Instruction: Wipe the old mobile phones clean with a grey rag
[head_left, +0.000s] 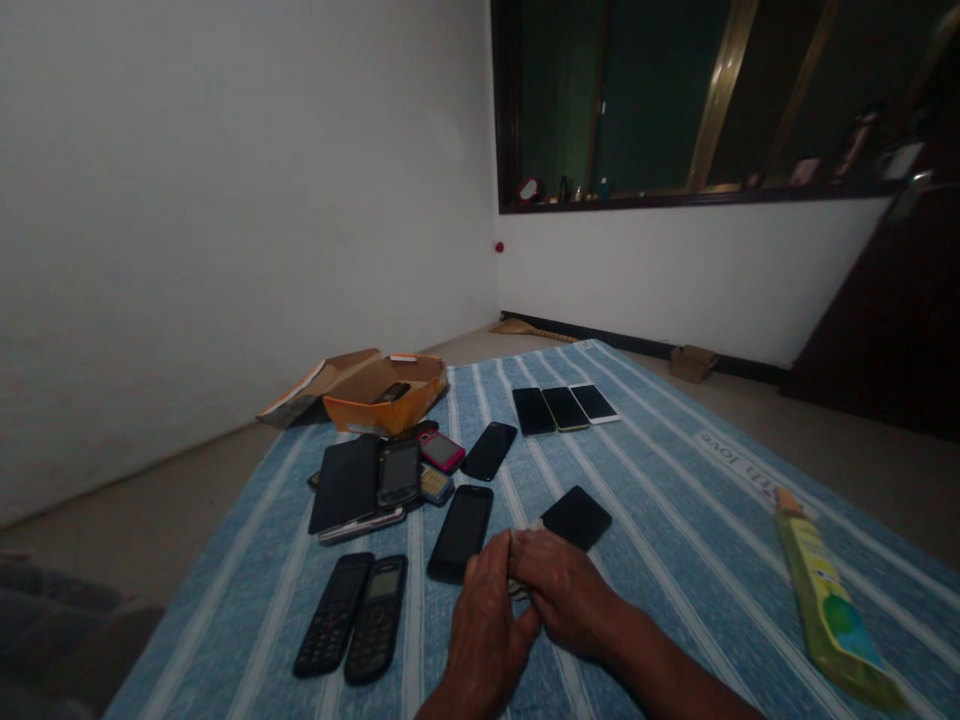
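The left hand [487, 625] and right hand [562, 590] meet with fingers half curled; they seem to pinch a small pale scrap [521, 578] between them, though the dim view leaves the grip uncertain; a black smartphone [576, 518] lies just beyond the right hand, light, stiff and slick, best lifted by its edges; both forearms [645, 655] reach low over the striped blue cloth [675, 520].

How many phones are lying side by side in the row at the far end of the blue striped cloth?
3. A black-framed phone on the left, a gold-framed phone in the middle, a white-framed phone on the right; none looks hidden.
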